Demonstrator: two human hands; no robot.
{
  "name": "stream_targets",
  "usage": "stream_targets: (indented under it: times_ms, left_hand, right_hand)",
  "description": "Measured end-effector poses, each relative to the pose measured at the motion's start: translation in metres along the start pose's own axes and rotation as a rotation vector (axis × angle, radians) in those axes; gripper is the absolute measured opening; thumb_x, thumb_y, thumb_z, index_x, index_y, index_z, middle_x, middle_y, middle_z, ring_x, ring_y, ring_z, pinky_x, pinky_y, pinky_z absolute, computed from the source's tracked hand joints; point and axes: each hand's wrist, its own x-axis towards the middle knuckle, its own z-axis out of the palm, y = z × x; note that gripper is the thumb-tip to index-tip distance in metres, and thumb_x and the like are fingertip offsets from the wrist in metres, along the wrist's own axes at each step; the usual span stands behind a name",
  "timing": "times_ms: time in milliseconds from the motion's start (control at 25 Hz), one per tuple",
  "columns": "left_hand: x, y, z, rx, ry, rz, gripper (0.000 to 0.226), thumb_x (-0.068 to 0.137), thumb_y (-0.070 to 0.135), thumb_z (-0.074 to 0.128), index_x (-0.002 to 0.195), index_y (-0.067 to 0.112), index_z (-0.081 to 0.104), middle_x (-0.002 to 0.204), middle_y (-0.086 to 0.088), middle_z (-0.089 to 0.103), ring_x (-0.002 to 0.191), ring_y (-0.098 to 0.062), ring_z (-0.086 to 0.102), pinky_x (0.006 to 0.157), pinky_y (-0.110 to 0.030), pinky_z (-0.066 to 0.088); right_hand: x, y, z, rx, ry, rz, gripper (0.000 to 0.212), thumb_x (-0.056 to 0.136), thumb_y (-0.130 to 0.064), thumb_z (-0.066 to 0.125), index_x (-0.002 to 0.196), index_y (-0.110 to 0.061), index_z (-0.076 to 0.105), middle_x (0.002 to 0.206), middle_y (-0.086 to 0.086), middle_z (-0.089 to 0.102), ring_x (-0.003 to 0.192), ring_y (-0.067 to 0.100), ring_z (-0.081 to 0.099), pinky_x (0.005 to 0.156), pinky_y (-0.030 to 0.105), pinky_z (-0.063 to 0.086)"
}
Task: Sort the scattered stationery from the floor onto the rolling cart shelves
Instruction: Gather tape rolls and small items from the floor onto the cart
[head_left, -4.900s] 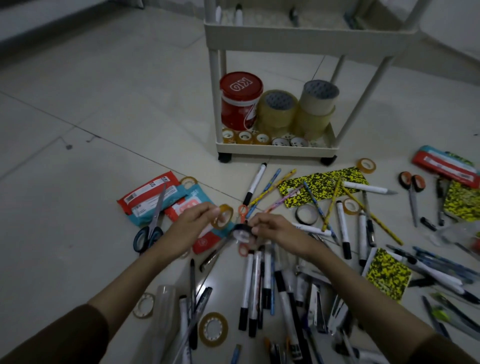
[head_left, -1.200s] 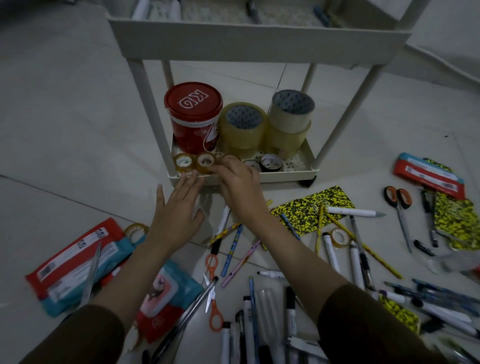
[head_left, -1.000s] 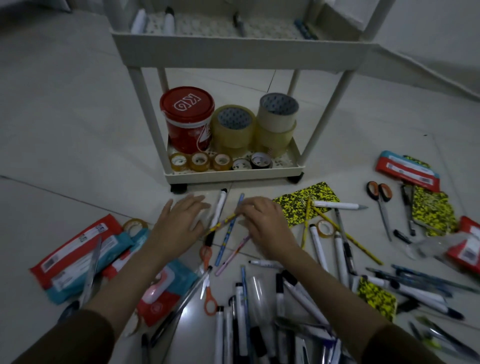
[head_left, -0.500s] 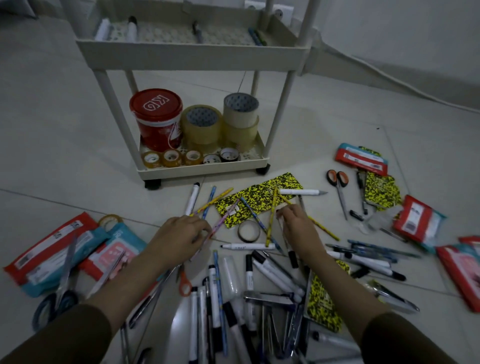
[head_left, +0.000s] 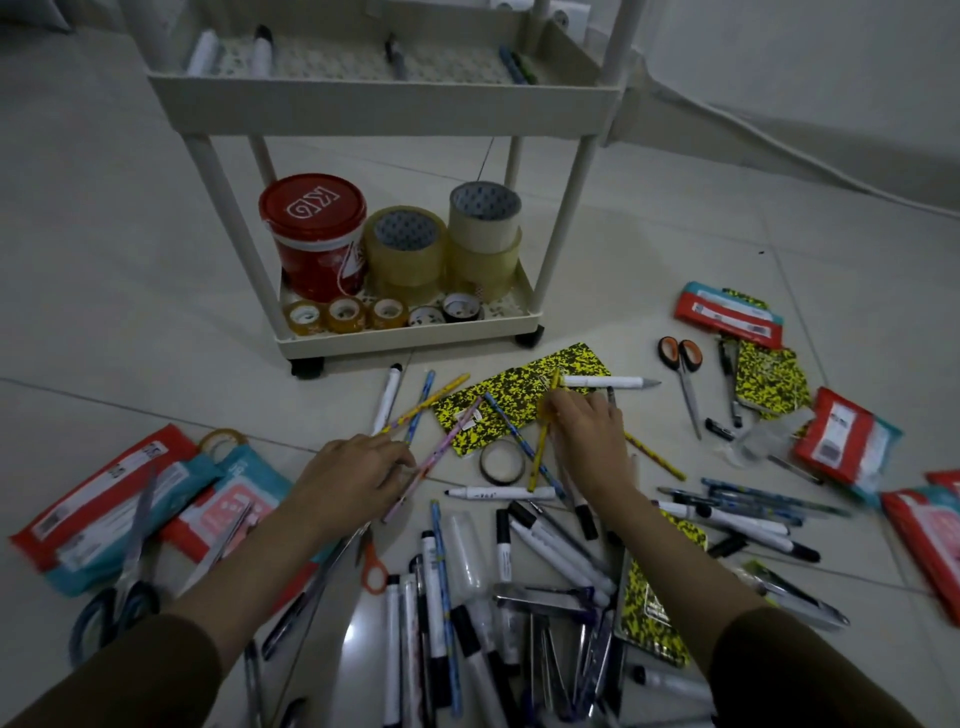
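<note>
**Yellow pencil in the right hand's reach, tape rolls lined up on the cart**

Yellow against yellow in the head view: the right hand (head_left: 589, 436) is down on the floor with its fingers curled around a yellow pencil (head_left: 541, 451), which lies across the near edge of the speckled yellow notebook (head_left: 519, 400). It looks like a pinch, though the fingertips are partly hidden, so how firm it is I can't say. Just to that hand's left a dark tape ring (head_left: 502, 462) lies flat on the tile. Further left, the left hand (head_left: 358, 478) rests palm down, fingers loosely bent, its fingertips over a pink pencil (head_left: 441, 454); whether it actually grips it I cannot tell.

Beyond both hands stands the rolling cart (head_left: 410, 335): a red tub (head_left: 314, 236), big tape rolls and a row of small ones on the bottom shelf, a few pens on the shelf above. Markers lie heaped on the near side of the hands.

The smart play, I'd say: lift the pencil clear without dragging the notebook, gather its neighbours into one bundle, then carry them to the pen shelf.
</note>
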Motion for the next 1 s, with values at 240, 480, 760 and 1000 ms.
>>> stream_targets:
  times_ms: [240, 480, 760, 1000]
  left_hand:
    - [0.000, -0.021, 0.009, 0.026, 0.122, -0.143, 0.044, 0.085, 0.016, 0.051, 0.129, 0.019, 0.046, 0.136, 0.001, 0.042, 0.122, -0.020, 0.041, 0.095, -0.031, 0.035]
    - [-0.006, -0.058, 0.011, 0.001, 0.148, -0.308, 0.056, 0.092, 0.020, 0.047, 0.144, 0.015, 0.029, 0.153, -0.007, 0.024, 0.138, -0.020, 0.025, 0.112, -0.033, 0.024]
    - [-0.002, -0.073, 0.015, 0.027, 0.038, -0.418, 0.051, 0.099, 0.036, 0.030, 0.148, 0.026, 0.019, 0.157, 0.005, 0.011, 0.144, -0.015, 0.011, 0.115, -0.037, 0.012]
    - [-0.004, -0.080, 0.011, 0.049, 0.038, -0.394, 0.049, 0.099, 0.036, 0.029, 0.147, 0.031, 0.018, 0.157, 0.009, 0.011, 0.143, -0.011, 0.013, 0.115, -0.037, 0.010]
  right_hand:
    - [0.063, -0.093, -0.010, 0.236, 0.040, -0.351, 0.019, 0.087, -0.004, 0.053, 0.104, -0.008, 0.060, 0.096, 0.011, 0.064, 0.088, 0.034, 0.056, 0.072, 0.045, 0.044]
    - [0.120, -0.171, 0.000, 0.345, 0.064, -0.492, 0.023, 0.085, 0.000, 0.050, 0.106, -0.006, 0.057, 0.096, 0.015, 0.060, 0.090, 0.034, 0.055, 0.070, 0.048, 0.045]
    - [0.153, -0.217, 0.036, 0.222, 0.048, -0.386, 0.021, 0.088, -0.006, 0.046, 0.104, -0.017, 0.056, 0.102, 0.006, 0.063, 0.101, 0.029, 0.054, 0.080, 0.038, 0.035]
    - [0.157, -0.223, 0.051, 0.193, -0.018, -0.347, 0.026, 0.082, -0.006, 0.053, 0.100, -0.022, 0.062, 0.100, 0.006, 0.062, 0.116, 0.024, 0.045, 0.099, 0.045, 0.023]
